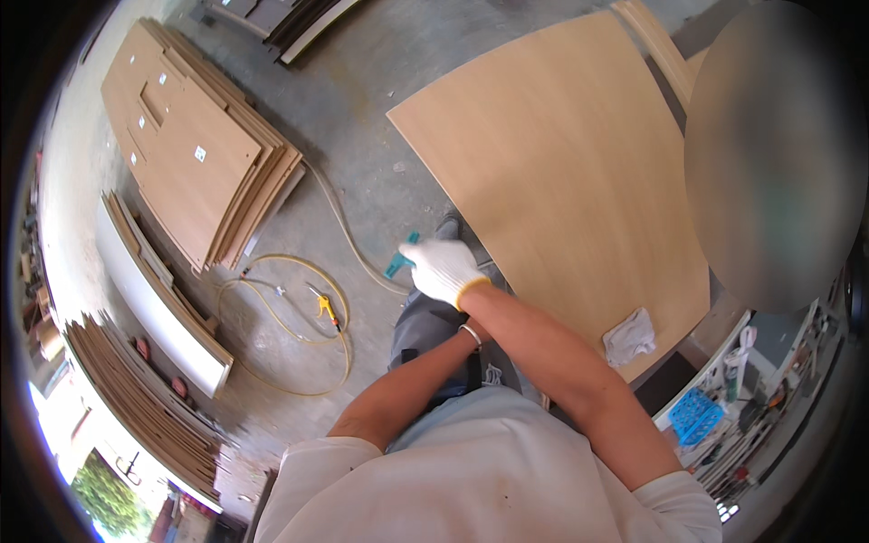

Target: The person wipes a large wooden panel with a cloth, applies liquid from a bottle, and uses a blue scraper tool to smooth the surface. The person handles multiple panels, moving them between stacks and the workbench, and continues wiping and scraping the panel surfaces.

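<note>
My right hand [444, 271], in a white knit glove with a yellow cuff, is closed around a teal hand tool [398, 262]. Parts of the tool stick out past the fingers; its exact kind does not show. My left forearm [407, 377], with a pale bracelet at the wrist, passes beneath my right forearm, which hides the left hand and its fingers. Just to the right of the glove lies the edge of a large light-wood panel [570, 172]. A crumpled white cloth [629, 338] rests on the panel's near right part.
Stacked wood panels [186, 145] stand at left on the grey floor, with a white-faced board [172, 308] and brown strips [136, 398] nearer. A yellow air gun [324, 306] lies among hose coils [272, 258]. A blue basket [695, 416] sits among tools at right, below a blurred patch.
</note>
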A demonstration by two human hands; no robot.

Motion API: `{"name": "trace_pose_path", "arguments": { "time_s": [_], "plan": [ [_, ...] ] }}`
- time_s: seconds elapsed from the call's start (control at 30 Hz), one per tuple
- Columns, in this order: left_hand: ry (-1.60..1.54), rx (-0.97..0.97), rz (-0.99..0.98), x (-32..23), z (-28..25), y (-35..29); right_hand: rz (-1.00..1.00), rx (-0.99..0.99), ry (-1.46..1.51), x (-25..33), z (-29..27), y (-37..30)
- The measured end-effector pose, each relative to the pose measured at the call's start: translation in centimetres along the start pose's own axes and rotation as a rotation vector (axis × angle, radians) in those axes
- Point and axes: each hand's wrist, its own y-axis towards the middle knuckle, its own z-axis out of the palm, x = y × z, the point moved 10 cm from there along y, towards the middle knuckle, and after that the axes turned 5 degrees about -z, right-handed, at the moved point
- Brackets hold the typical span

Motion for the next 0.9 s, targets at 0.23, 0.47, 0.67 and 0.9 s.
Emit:
{"name": "trace_pose_path", "arguments": {
  "time_s": [0.23,0.47,0.67,0.9],
  "plan": [
    [0.732,-0.611,0.283,-2.3,-16.1,-4.3,0.263,-0.539,0.522,-7.5,3.8,-20.8],
    [1.565,-0.777,0.562,-20.0,-14.5,0.2,0.81,-0.776,0.723,-9.9,20.6,-46.8],
    [1.965,-0.698,0.235,-16.6,-11.4,2.1,1.383,-1.331,0.876,-1.3,28.2,-66.1],
    [1.865,-0.681,0.183,-8.9,-1.5,-2.3,2.326,-1.581,0.928,9.1,48.9,-77.5]
  ]
}}
